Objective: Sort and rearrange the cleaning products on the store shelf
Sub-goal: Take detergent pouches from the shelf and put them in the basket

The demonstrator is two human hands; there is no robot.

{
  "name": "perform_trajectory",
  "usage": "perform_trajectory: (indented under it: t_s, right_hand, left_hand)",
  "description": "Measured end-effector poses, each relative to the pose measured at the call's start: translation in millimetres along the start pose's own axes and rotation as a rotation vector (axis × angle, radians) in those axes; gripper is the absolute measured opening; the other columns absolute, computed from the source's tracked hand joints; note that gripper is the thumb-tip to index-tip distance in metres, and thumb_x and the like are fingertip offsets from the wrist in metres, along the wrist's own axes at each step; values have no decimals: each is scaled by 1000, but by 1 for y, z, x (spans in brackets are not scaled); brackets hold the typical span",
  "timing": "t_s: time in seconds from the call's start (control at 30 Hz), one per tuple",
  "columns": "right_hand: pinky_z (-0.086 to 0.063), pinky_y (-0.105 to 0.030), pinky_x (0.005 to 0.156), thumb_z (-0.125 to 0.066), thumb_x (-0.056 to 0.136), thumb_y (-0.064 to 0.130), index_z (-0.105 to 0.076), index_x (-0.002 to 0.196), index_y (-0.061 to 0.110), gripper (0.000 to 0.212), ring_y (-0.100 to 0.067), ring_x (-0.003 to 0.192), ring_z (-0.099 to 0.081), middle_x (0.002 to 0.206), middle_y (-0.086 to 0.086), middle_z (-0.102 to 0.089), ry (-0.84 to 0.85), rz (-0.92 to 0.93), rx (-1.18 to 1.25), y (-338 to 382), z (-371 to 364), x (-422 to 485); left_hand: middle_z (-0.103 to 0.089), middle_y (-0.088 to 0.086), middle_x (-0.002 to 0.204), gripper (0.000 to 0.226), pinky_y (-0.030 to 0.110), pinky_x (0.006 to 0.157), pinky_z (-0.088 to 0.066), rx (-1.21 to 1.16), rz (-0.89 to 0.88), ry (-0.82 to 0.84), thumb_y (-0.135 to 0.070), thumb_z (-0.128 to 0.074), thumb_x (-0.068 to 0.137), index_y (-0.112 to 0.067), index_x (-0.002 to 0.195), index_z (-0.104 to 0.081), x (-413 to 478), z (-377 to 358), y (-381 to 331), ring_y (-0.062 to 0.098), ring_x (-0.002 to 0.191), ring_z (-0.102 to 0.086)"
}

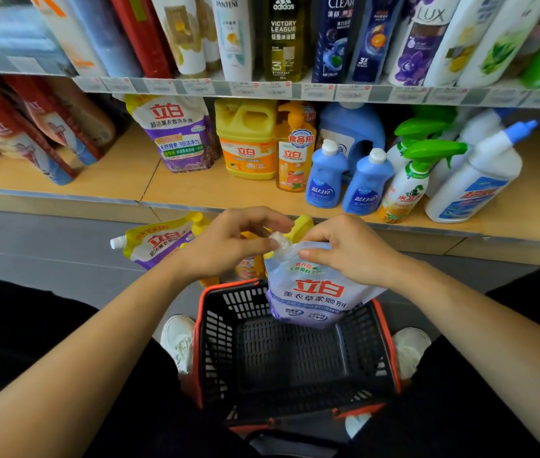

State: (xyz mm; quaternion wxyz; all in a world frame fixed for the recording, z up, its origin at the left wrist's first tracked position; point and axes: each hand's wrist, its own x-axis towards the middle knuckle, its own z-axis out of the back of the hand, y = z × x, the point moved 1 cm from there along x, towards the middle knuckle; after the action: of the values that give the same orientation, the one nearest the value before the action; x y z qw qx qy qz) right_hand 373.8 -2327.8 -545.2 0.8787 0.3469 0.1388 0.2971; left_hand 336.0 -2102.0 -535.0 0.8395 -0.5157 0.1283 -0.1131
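Note:
A pale lilac refill pouch (311, 289) with red characters stands over the far rim of the black basket (219, 325). My right hand (347, 249) grips the pouch's top edge. My left hand (229, 242) pinches its clear spout cap. Behind my hands, on the floor, lie a purple-and-yellow pouch (153, 241) and yellow bottles (301, 226), partly hidden. On the lower shelf (123, 173) stand a matching purple pouch (179, 133), a yellow jug (248, 140), an orange pump bottle (295, 153), two small blue bottles (344, 180), a green-trigger spray bottle (407, 183) and a white bottle (473, 180).
The basket, with its red rim, sits on the floor between my white shoes (179, 338). Red packs (30, 127) lean at the shelf's left. The upper shelf holds a row of shampoo and body-wash bottles (281, 38). Bare shelf board lies between the red packs and the purple pouch.

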Motion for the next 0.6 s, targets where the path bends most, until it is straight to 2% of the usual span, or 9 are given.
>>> perform_trajectory:
  t_s: [0.1,0.13,0.2,0.3,0.37,0.4,0.47,0.53,0.6]
  right_hand:
    - [-53,-41,71,-74,89,26,-79,91,21,8,-9,78,-66,83,6,-76,-7,6,18,1,0,-1]
    - [-53,-40,71,-74,89,26,-79,91,22,7,-8,78,-65,84,7,-76,-6,10,15,2,0,-1]
    - [-53,-41,72,-74,89,27,-79,92,23,8,-9,79,-66,85,7,-76,1,11,-1,2,-1,0]
    - [-53,-43,72,-73,89,28,-79,92,21,10,-14,80,-67,84,2,-75,4,9,-18,0,0,0]
    - [-53,-44,71,-72,89,29,-79,92,20,11,-15,79,-67,84,1,-75,8,10,-18,0,0,0]
    - [-53,-44,71,-72,90,29,-79,91,19,12,-16,79,-67,83,0,-75,13,12,-24,0,0,0]
    - [-52,-45,69,-72,90,29,-78,89,18,12,-18,77,-66,81,-1,-74,20,17,-38,-1,0,0]
    - [-52,-46,68,-72,89,28,-78,88,18,11,-19,76,-65,80,-2,-73,19,18,-42,-1,0,-1]
    - [-52,-46,68,-72,90,28,-77,87,15,14,-21,75,-65,78,-5,-73,25,21,-42,-1,0,-1]
  left_hand:
    - [-73,-4,103,28,15,78,-47,81,-70,47,1,-70,91,-14,114,-74,-2,3,-2,13,94,-65]
    - [-74,-6,101,23,15,77,-47,97,-69,36,-3,-70,92,-14,112,-75,-2,4,-2,8,89,-65]
    - [-75,2,94,15,21,71,-51,107,-26,-5,-17,-68,96,-10,108,-75,-2,3,-1,12,79,-66]
    - [-75,8,80,34,27,63,-51,139,64,-124,-35,-58,99,-6,98,-75,-1,2,1,12,64,-66]
    - [-76,1,94,21,29,70,-54,117,67,-130,-25,-60,101,-12,110,-73,-1,4,1,14,80,-70]
    - [-74,-3,105,20,28,77,-56,77,44,-74,-16,-62,99,-15,118,-71,-2,5,-2,15,92,-70]
    - [-69,-11,117,38,26,87,-56,30,-30,79,1,-68,92,-16,126,-67,-4,5,-5,15,107,-66]
    - [-69,-8,116,43,27,86,-57,100,-71,135,7,-71,88,-16,124,-69,-4,2,-6,16,107,-65]
    - [-70,-4,111,37,23,80,-54,177,-78,81,5,-72,88,-17,117,-72,-3,2,-5,12,97,-65]
